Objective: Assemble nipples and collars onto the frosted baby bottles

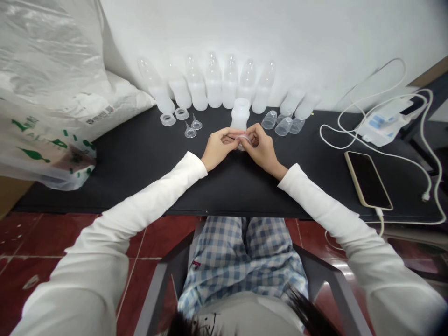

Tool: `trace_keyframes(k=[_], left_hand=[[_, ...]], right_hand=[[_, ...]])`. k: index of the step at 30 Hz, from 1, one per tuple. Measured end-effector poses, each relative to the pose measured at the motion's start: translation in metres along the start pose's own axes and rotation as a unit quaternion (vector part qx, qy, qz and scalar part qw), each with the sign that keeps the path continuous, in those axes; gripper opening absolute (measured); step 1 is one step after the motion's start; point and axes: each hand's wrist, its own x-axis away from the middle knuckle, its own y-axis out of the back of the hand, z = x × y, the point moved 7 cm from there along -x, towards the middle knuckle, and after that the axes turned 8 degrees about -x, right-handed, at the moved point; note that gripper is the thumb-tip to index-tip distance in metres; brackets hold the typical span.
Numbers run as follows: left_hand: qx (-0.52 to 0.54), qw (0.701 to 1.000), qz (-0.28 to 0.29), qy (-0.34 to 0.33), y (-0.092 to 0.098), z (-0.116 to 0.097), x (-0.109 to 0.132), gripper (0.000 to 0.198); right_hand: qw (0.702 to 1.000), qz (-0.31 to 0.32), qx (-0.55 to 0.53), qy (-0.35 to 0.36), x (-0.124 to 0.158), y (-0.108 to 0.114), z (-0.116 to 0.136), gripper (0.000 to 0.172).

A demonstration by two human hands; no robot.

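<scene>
Both my hands meet over the middle of the black table (140, 163). My left hand (219, 147) and my right hand (261, 147) each pinch a small clear ring-shaped part (244, 138) between their fingertips. Just behind the hands stands an open white plastic bottle (240, 114). A row of several capped white bottles (213, 88) lines the wall behind it.
Two clear rings (174, 116) and two clear nipples (193, 127) lie at the left, several clear caps (283, 123) at the right. A large plastic bag (52, 93) fills the left. A phone (367, 179), white cables (385, 107) and a white device (383, 123) sit at the right.
</scene>
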Motion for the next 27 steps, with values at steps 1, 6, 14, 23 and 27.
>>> trace_keyframes(k=[1,6,14,23,27], left_hand=[[-0.002,1.0,-0.002,-0.001,-0.0001,-0.0012,-0.0001,0.021],[-0.012,1.0,-0.006,-0.006,-0.0009,-0.0061,0.0005,0.019],[-0.015,1.0,-0.007,-0.017,-0.0001,-0.0012,0.002,0.025],[-0.006,1.0,0.009,-0.023,-0.0009,0.0016,-0.002,0.026],[-0.053,0.998,-0.018,-0.023,0.0021,-0.0011,-0.0002,0.018]], right_hand=[[1.0,0.002,0.01,0.011,0.0002,-0.0007,0.0025,0.041],[0.999,0.004,0.028,0.036,0.0004,-0.001,0.0086,0.039],[1.0,0.028,0.008,0.011,-0.0003,-0.0001,0.003,0.045],[0.999,0.025,-0.022,-0.006,0.0,0.0,0.0041,0.046],[0.999,0.027,-0.028,-0.01,0.0006,-0.0034,0.0025,0.046]])
